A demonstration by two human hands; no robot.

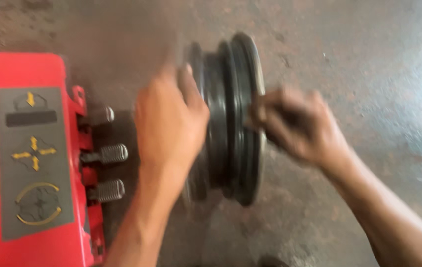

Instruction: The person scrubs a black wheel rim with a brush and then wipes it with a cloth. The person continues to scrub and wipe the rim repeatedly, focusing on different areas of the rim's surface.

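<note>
One bare wheel rim stands on its edge on the concrete floor, seen from above, dark grey and without a tyre. It sits at the middle of the view, its flanges running from 12 o'clock down to 6 o'clock.

Two hands work on it — one on each side. The left hand lies against the rim's near-side flange, at 9 o'clock from the rim. Its fingers are curled over the flange edge, grasping the rim, with the back of the hand turned up toward the camera. The right hand comes in from 3 o'clock, its forearm stretching off to the lower right corner. Its fingertips meet the outer flange, but the hand is badly blurred, so whether they pinch the metal or only press on it I cannot tell.

At 9 o'clock in the view, well left of the rim, stands one red machine. Its top face carries one grey panel with three yellow arrow signs, stacked one under another. From the machine's right side three metal pedals stick out toward the rim, one above another; the lower two show ribbed treads, and the top one is too blurred to read clearly. The left forearm passes just beside the lowest pedal. The floor around everything is stained and mottled, brownish near the machine and paler at 2 o'clock.
</note>
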